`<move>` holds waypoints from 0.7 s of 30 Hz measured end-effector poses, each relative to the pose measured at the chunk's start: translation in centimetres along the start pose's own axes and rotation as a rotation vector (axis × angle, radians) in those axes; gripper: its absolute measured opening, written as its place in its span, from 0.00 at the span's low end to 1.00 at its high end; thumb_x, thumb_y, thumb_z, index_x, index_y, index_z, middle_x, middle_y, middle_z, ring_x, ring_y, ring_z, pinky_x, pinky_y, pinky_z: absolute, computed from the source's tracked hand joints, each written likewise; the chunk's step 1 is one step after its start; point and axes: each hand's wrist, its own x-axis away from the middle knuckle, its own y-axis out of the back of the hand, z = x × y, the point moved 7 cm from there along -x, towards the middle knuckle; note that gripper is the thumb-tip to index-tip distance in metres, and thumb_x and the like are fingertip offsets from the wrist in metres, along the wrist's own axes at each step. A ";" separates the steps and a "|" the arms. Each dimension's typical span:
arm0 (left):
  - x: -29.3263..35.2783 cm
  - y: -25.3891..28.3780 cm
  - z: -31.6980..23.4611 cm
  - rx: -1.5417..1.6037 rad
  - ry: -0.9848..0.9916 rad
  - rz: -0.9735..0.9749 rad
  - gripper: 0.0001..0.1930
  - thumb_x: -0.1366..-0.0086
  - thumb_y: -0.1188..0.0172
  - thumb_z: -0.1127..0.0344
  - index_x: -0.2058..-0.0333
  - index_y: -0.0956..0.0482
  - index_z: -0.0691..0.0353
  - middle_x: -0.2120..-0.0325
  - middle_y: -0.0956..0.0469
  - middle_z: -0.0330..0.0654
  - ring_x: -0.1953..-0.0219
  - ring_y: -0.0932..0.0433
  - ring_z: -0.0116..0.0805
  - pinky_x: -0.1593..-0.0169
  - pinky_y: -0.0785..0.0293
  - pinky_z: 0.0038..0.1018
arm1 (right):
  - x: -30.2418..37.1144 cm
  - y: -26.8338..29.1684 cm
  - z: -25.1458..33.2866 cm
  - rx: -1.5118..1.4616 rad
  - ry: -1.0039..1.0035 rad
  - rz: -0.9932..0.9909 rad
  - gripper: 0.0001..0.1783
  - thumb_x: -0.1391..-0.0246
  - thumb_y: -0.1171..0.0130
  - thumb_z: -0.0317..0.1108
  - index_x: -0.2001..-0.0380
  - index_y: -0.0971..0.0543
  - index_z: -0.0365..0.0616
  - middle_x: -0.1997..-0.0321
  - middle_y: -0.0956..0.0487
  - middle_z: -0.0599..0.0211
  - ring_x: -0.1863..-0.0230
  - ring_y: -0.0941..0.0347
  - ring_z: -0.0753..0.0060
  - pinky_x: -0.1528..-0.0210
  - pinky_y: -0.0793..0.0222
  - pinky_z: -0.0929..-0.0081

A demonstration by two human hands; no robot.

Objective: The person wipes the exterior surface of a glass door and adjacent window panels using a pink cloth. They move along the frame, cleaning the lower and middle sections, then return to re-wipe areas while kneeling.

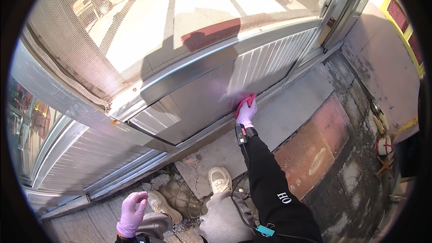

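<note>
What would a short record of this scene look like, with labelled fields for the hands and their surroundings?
Right hand: purple-gloved, gripping a pink cloth at the lower edge of a metal door panel
Left hand: purple-gloved, raised near the left shoe, fingers curled, no held object visible
Above panel: mesh screen
Ground by door: grey slab, beside a reddish slab
Right sleeve: black, with teal binder clip
Light: bright sun, strong shadows

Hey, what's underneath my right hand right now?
Your gloved right hand is on a pink cloth, whose edges show around it, against the lower part of the door. The rest of the cloth, and the door surface directly behind it, are covered from view.
</note>
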 end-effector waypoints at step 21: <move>-1.1 -1.6 0.3 -0.140 -0.018 0.038 0.11 0.40 0.41 0.78 0.57 0.21 0.69 0.66 0.20 0.47 0.63 0.18 0.38 0.56 0.22 0.29 | -3.1 0.5 5.2 -0.178 0.039 0.060 0.33 0.33 0.55 0.29 0.27 0.50 0.41 0.22 0.52 0.50 0.22 0.56 0.53 0.24 0.58 0.65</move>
